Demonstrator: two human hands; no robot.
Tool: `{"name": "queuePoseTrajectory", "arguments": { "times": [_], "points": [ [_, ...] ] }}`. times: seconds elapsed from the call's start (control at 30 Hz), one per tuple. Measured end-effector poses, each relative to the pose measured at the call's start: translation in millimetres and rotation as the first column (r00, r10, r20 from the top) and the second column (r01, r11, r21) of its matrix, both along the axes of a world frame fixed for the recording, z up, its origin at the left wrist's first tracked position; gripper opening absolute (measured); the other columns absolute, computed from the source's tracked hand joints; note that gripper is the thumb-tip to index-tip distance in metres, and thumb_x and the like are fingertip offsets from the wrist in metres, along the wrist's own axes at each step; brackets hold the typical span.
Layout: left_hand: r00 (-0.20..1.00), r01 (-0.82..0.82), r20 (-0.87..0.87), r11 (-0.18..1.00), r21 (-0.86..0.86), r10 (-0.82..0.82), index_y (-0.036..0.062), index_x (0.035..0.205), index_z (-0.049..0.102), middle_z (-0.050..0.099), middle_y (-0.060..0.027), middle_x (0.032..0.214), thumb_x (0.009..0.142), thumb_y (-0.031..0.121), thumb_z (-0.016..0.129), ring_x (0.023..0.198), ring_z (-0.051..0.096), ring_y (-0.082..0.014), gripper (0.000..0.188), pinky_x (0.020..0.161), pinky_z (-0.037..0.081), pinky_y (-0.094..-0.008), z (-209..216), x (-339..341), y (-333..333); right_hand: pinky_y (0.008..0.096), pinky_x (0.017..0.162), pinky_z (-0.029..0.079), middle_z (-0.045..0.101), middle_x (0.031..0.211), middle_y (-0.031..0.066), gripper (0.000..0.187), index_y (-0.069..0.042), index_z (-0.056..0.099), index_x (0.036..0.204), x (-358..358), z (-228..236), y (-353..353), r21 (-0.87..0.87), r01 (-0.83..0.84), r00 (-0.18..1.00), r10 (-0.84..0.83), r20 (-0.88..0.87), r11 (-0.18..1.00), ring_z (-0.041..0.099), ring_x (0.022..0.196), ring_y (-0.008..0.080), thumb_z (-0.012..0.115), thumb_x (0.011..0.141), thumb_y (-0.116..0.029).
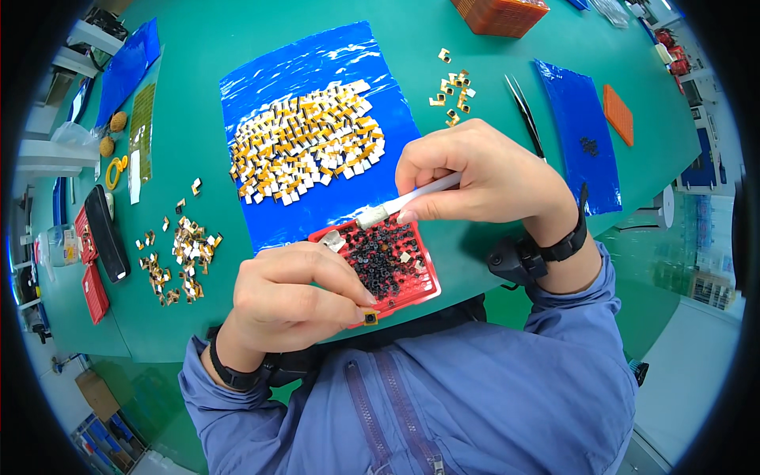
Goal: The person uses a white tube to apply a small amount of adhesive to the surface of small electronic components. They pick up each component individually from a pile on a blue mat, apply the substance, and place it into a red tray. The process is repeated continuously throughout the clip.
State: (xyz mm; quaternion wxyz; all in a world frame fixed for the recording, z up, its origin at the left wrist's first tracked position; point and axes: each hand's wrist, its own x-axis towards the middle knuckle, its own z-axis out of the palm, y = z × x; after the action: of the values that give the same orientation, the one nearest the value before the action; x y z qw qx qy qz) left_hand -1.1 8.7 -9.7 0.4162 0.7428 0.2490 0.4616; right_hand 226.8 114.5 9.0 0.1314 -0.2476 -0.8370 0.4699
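My left hand (294,294) pinches a small gold part with a dark square centre (370,318) between thumb and fingertips, at the near edge of a red tray (434,290). Many tiny black ring-like pieces (378,257) fill the tray, with a few pale scraps among them. Closed around a white stick-like tool (431,188), my right hand (484,176) is above the tray's far side. The tool's thick, pale end (370,217) points left over the far rim; its exact kind I cannot tell.
Beyond the tray, a blue sheet (317,59) bears rows of small white-and-gold parts (305,142). Loose parts lie left (194,249) and far right (455,91). Tweezers (524,115), another blue sheet (582,103), an orange block (617,115) and stacked orange trays (499,17) lie right.
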Motion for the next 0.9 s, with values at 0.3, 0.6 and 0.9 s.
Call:
{"name": "queuePoseTrajectory", "arguments": {
  "times": [0.3, 0.6, 0.9],
  "points": [
    [1.0, 0.003, 0.009, 1.0, -0.002, -0.002, 0.0057, 0.073, 0.067, 0.067, -0.0063, 0.078, 0.062, 0.0, 0.075, 0.068, 0.065, -0.0195, 0.015, 0.059, 0.051, -0.0284, 0.2, -0.3, -0.1, 0.0293, 0.05, 0.041, 0.055, 0.059, 0.0073, 0.022, -0.002, 0.06, 0.077, 0.3, -1.0, 0.1, 0.005, 0.0, 1.0, 0.0, -0.003, 1.0, 0.054, 0.053, 0.0176, 0.072, 0.075, -0.02],
    [0.912, -0.345, -0.252, 0.937, -0.046, 0.323, 0.0026, 0.074, 0.066, 0.066, -0.0058, 0.075, 0.067, -0.009, 0.067, 0.069, 0.063, -0.0171, 0.014, 0.062, 0.048, -0.0262, 15.5, -12.5, 1.4, 0.0292, 0.05, 0.041, 0.054, 0.058, 0.0066, 0.022, -0.002, 0.06, 0.078, -0.3, 1.1, -0.2, 0.023, 0.004, 1.0, -0.005, 0.019, 1.0, 0.053, 0.054, 0.0172, 0.072, 0.075, -0.02],
    [0.624, -0.591, -0.641, 0.807, -0.013, 0.447, -0.0023, 0.085, 0.059, 0.059, -0.0074, 0.078, 0.078, 0.0, 0.064, 0.069, 0.056, -0.0133, 0.008, 0.061, 0.044, -0.0261, 4.8, -47.3, 15.0, 0.0276, 0.049, 0.039, 0.052, 0.06, 0.0046, 0.022, -0.004, 0.059, 0.077, -0.6, 2.4, -2.3, 0.048, 0.004, 1.0, -0.004, 0.016, 0.999, 0.05, 0.053, 0.0144, 0.072, 0.077, -0.022]
  ]
}}
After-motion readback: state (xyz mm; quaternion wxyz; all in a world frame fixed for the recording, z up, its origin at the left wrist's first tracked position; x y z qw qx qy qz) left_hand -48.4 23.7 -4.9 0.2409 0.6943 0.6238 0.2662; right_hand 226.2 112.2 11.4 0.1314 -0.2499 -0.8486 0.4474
